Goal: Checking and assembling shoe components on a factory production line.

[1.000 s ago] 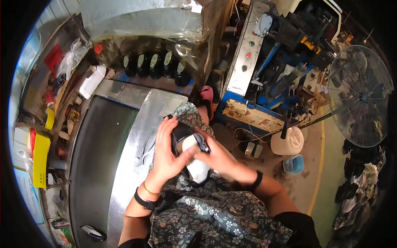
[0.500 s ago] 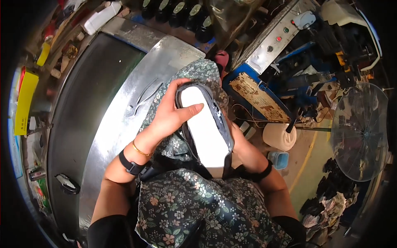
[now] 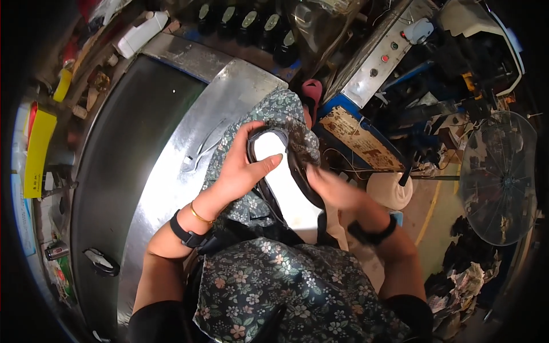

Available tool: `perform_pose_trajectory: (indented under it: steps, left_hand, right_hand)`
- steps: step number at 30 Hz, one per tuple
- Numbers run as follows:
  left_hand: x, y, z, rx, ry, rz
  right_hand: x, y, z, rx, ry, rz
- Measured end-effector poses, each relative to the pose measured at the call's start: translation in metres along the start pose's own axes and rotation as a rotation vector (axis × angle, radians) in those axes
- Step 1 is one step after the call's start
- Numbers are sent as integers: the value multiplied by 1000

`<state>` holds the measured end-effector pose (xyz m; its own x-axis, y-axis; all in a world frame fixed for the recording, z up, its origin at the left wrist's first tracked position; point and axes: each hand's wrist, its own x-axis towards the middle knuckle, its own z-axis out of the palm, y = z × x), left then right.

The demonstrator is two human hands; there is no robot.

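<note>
A dark shoe upper (image 3: 301, 182) wraps around a white, sole-shaped bottom (image 3: 280, 180) that faces up above my lap. My left hand (image 3: 250, 163) grips its far end, the thumb lying across the white surface and the fingers around the outer side. At the right edge of the shoe upper is my right hand (image 3: 334, 187), smeared by motion. Its fingers are too blurred to show whether they touch or hold the edge. Beneath lies the flowered apron cloth (image 3: 274, 286) over my lap.
Left of me runs a dark conveyor belt (image 3: 128, 148) with a metal edge plate (image 3: 166, 183); a small shoe (image 3: 101, 261) lies on the belt. Several dark shoes (image 3: 249, 22) stand at the back. At right are a machine with buttons (image 3: 374, 63), a pale jug (image 3: 390, 190) and a fan (image 3: 504, 180).
My right hand has moved off the underside of the shoe upper to its right edge and blurs. The left hand keeps its grip. The whole view has shifted slightly.
</note>
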<state>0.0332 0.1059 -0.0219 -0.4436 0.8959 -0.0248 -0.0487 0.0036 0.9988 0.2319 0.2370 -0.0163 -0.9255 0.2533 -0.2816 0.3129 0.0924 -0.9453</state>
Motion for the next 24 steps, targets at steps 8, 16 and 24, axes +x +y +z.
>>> perform_pose_trajectory:
  steps: [8,16,24]
  left_hand:
    - [17,10,-14,-882,-112,-77]
    - [-17,16,8,1358,407,224]
    - [-88,-20,4,600,217,103]
  right_hand:
    - [-5,7,47,261,280,-188]
    - [9,-24,98,-186,469,-127]
    - [2,5,104,-75,457,-369]
